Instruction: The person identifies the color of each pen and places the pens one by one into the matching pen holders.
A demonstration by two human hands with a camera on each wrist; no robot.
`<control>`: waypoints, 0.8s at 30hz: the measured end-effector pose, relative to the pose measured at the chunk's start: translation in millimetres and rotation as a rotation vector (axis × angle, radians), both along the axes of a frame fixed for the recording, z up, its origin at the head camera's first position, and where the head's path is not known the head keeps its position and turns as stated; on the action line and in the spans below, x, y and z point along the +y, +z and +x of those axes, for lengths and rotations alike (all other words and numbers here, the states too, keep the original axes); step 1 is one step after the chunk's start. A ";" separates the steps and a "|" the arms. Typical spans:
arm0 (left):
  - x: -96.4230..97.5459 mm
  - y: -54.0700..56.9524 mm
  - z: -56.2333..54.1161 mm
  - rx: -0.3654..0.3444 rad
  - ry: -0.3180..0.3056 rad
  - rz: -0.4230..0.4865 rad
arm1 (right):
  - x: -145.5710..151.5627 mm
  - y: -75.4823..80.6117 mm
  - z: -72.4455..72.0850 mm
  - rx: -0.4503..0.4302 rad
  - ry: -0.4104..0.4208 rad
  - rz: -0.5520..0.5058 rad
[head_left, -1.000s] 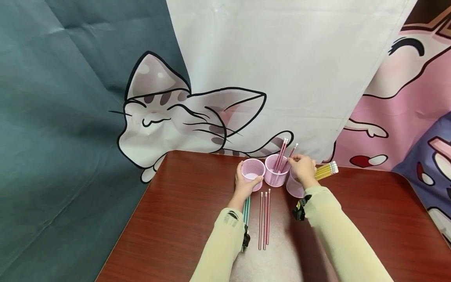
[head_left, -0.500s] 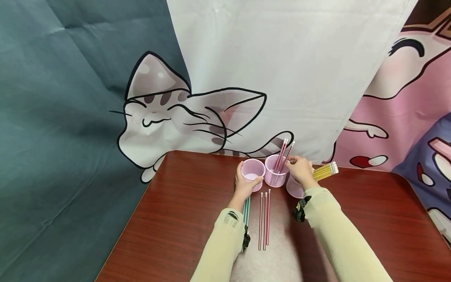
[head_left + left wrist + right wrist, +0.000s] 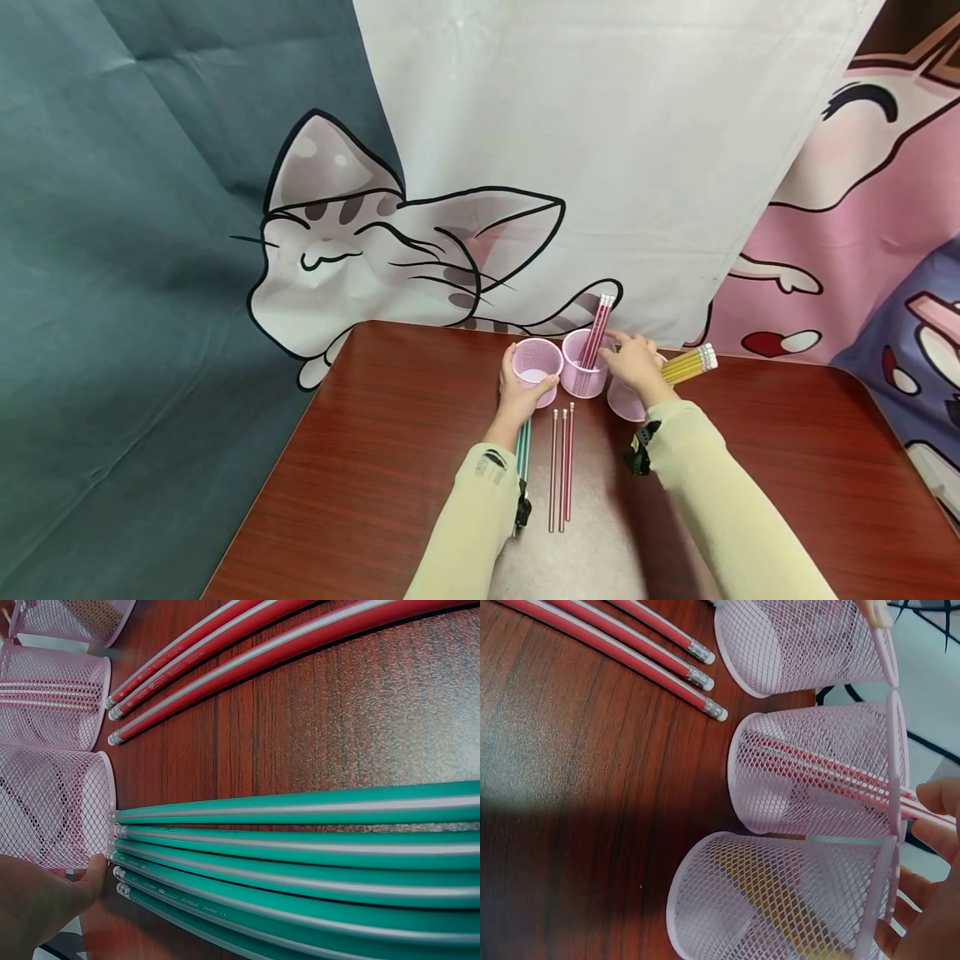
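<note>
The cloth (image 3: pixel 637 125) fills the back of the scene, a cat (image 3: pixel 337 242) drawn smiling across it; below spreads the table (image 3: pixel 390 417), red-brown and glossy; in come the pale sleeves, left (image 3: pixel 472 508) and right (image 3: pixel 720 483), a dark device (image 3: pixel 639 450) at the right cuff; and here's the left hand (image 3: pixel 520 398), curled round the left cup (image 3: pixel 537 354), thumb across its near side and fingers round the far side, holding it upright; over to the right hand (image 3: pixel 636 362), up at the rim of the middle cup (image 3: pixel 585 382), a thumb and finger either side of the red bunch (image 3: pixel 597 329) standing there, though whether they pinch it I cannot tell; its other fingers bend in by the rim of the right cup (image 3: pixel 624 404), contact hard to judge; three pink mesh cups, then, in a close row, all upright; the yellow pencils (image 3: pixel 686 364) slant out of the right one, eraser ends up and to the right; on the table the green pencils (image 3: pixel 300 881) lie side by side, partly under the left arm, eraser ends close to the left cup; and just right of them, three loose red pencils (image 3: pixel 563 467), near the cups, eraser ends toward them.
</note>
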State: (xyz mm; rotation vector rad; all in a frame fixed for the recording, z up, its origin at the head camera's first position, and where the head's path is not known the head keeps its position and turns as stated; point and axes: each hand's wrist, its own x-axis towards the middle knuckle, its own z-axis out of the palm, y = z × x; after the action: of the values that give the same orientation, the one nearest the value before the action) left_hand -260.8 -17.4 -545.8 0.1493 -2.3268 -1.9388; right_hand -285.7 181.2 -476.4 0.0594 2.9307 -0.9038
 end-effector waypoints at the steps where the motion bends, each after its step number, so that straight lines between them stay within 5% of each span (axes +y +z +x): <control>1: 0.2 0.0 0.1 0.002 0.000 -0.002 | -0.7 0.2 0.4 0.010 0.001 0.003; 5: 0.4 -0.2 -0.1 0.005 0.001 -0.005 | -5.7 2.0 4.8 0.123 -0.050 -0.032; 8: 0.2 0.2 -0.1 0.005 0.001 0.000 | -12.7 4.2 15.3 0.330 -0.088 -0.060; 13: 0.1 0.7 1.2 0.004 0.001 0.009 | -29.9 -6.9 51.3 0.615 0.096 0.018; 17: -0.1 0.5 1.2 0.002 -0.006 0.008 | -39.7 -34.8 78.0 0.510 0.203 0.060; 24: -0.6 0.7 1.3 -0.007 -0.004 -0.005 | -40.5 -73.6 89.8 0.148 0.145 0.038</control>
State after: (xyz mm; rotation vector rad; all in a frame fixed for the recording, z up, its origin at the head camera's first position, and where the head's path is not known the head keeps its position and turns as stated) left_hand -259.5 -17.9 -545.1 0.1507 -2.3377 -1.9379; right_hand -195.9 140.6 -550.0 -0.2238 3.0378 -0.8661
